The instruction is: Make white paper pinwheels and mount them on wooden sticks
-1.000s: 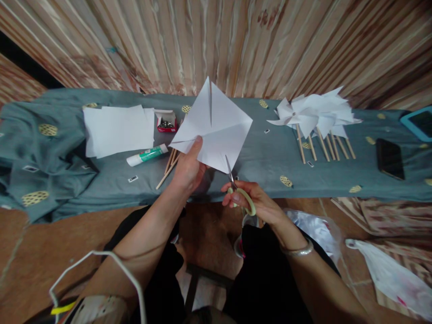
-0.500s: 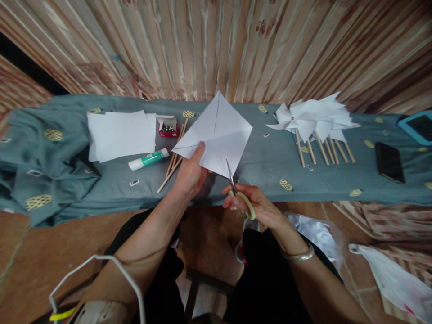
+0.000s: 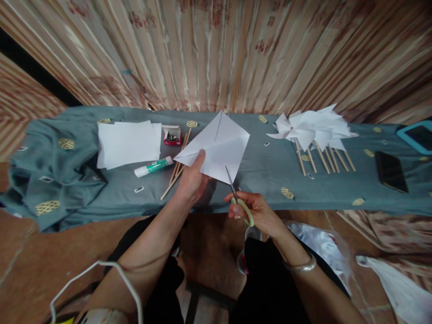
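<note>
A square sheet of white paper (image 3: 224,146), turned corner-up, is held above the table by my left hand (image 3: 194,180), thumb on top and fingers beneath. Slits run in from its top and left corners, and crease lines cross it. My right hand (image 3: 251,209) grips scissors (image 3: 245,211) with pale green handles. Their blades are at the paper's bottom corner, lying along the line toward the middle. Under the left side of the sheet lie several wooden sticks (image 3: 174,180), partly hidden by the paper and my hand.
Left on the cloth-covered table (image 3: 253,171) are stacked white paper (image 3: 130,144), a glue stick (image 3: 153,166) and a red box of metal pins (image 3: 173,136). To the right lie paper pinwheels (image 3: 313,128) on sticks, a black phone (image 3: 391,171) and a blue-edged device (image 3: 418,137). A curtain hangs behind.
The view has tilted up slightly, so the table sits lower in the picture. Both hands keep their hold, and the scissors stay at the paper's bottom corner.
</note>
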Demonstrator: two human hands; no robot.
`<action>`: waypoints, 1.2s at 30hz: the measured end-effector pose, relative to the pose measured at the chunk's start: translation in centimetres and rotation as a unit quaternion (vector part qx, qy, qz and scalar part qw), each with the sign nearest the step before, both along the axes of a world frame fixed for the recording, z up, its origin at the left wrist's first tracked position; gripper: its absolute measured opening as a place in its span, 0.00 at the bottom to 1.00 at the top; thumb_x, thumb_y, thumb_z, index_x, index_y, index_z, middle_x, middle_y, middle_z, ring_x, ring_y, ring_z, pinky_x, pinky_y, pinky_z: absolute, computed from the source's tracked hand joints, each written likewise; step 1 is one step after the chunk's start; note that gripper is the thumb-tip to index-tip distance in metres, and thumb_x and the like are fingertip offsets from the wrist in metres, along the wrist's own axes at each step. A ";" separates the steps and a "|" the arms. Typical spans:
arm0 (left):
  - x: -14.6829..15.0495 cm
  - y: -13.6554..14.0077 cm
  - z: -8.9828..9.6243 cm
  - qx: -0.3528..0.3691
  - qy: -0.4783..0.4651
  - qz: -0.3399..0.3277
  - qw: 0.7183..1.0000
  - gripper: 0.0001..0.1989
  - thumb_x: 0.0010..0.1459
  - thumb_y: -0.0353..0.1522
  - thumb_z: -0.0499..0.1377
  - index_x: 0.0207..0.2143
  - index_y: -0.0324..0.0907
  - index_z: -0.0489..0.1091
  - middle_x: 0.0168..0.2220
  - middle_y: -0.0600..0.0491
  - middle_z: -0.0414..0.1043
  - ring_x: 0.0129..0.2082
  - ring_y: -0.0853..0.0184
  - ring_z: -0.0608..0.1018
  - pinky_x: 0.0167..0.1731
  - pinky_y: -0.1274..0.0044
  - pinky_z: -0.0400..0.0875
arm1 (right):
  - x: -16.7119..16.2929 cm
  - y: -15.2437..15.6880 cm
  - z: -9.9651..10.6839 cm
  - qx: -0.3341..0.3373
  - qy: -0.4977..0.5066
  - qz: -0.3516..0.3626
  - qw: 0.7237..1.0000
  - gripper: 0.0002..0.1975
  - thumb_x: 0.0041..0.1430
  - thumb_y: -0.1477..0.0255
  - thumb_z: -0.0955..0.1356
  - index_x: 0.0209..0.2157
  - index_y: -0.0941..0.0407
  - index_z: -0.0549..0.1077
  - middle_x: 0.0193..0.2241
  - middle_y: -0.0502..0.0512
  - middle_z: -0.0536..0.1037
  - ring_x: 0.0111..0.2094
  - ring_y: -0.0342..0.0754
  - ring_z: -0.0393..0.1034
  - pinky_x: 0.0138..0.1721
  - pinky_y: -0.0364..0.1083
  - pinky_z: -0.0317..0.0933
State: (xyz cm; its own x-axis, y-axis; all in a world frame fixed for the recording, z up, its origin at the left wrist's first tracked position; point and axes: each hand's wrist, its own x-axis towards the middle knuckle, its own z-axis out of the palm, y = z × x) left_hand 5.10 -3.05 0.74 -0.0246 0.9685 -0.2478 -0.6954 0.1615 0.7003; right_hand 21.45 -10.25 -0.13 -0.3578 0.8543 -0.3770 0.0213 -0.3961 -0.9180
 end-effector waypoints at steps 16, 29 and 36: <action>-0.2 -0.1 0.1 -0.014 0.010 -0.006 1.000 0.13 0.60 0.33 0.62 0.47 0.40 0.70 0.41 0.49 0.80 0.44 0.61 0.81 0.49 0.70 0.74 | -0.5 0.1 0.0 -0.039 0.015 -0.037 0.998 0.25 0.35 0.55 0.80 0.31 0.56 0.74 0.17 0.44 0.74 0.19 0.38 0.66 0.23 0.39 0.62; 0.6 -0.6 -0.5 -0.021 0.031 -0.036 0.999 0.12 0.59 0.35 0.63 0.44 0.38 0.71 0.37 0.50 0.79 0.34 0.66 0.80 0.36 0.77 0.75 | -0.5 0.1 0.1 -0.005 0.015 -0.054 0.998 0.25 0.38 0.54 0.79 0.32 0.56 0.74 0.20 0.45 0.75 0.21 0.38 0.66 0.24 0.40 0.61; 0.5 -0.7 -0.2 -0.024 0.033 -0.041 0.998 0.14 0.61 0.35 0.61 0.47 0.37 0.70 0.40 0.48 0.80 0.38 0.64 0.81 0.43 0.73 0.75 | -0.6 0.2 -0.2 -0.021 0.015 -0.066 0.997 0.24 0.36 0.57 0.80 0.32 0.55 0.74 0.18 0.44 0.74 0.19 0.38 0.67 0.22 0.39 0.62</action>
State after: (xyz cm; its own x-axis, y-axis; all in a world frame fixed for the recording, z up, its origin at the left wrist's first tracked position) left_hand 5.62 -3.71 0.58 0.0355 0.9549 -0.2948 -0.6308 0.2502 0.7345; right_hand 20.82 -10.06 -0.37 -0.2538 0.8788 -0.4041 -0.0603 -0.4313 -0.9002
